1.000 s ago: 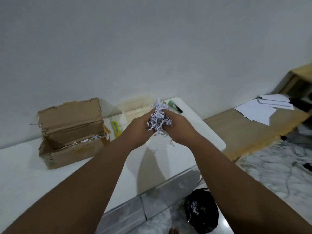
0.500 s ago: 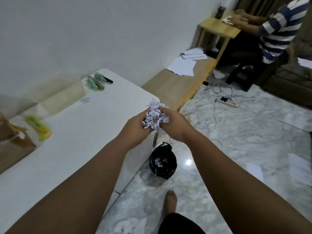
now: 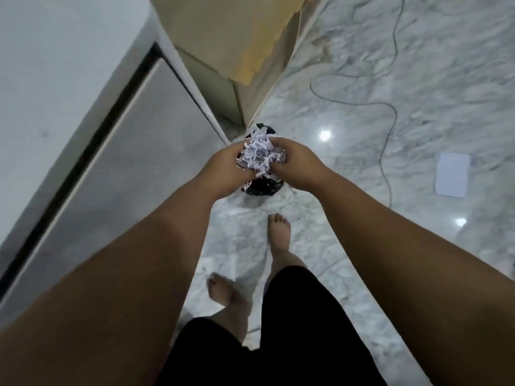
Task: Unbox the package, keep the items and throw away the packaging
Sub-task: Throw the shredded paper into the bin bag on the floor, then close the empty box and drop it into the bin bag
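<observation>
A wad of white shredded paper filling (image 3: 259, 154) is squeezed between my left hand (image 3: 225, 171) and my right hand (image 3: 296, 165). Both hands hold it directly above a black rubbish bag (image 3: 263, 186) that sits on the marble floor. Most of the bag is hidden under my hands; only its dark lower side and a bit of its top show. A few paper strips dangle down toward the bag. The cardboard box is out of view.
The white table (image 3: 55, 79) fills the left, its edge and leg (image 3: 189, 76) running beside the bag. A low wooden bench (image 3: 237, 45) stands just behind the bag. A cable (image 3: 387, 107) and a paper sheet (image 3: 452, 174) lie on the floor at right. My bare feet (image 3: 278, 232) stand close below.
My view has swung from the table down to the floor. Both hands carried the shredded paper off the table edge and now hold it over the black bag.
</observation>
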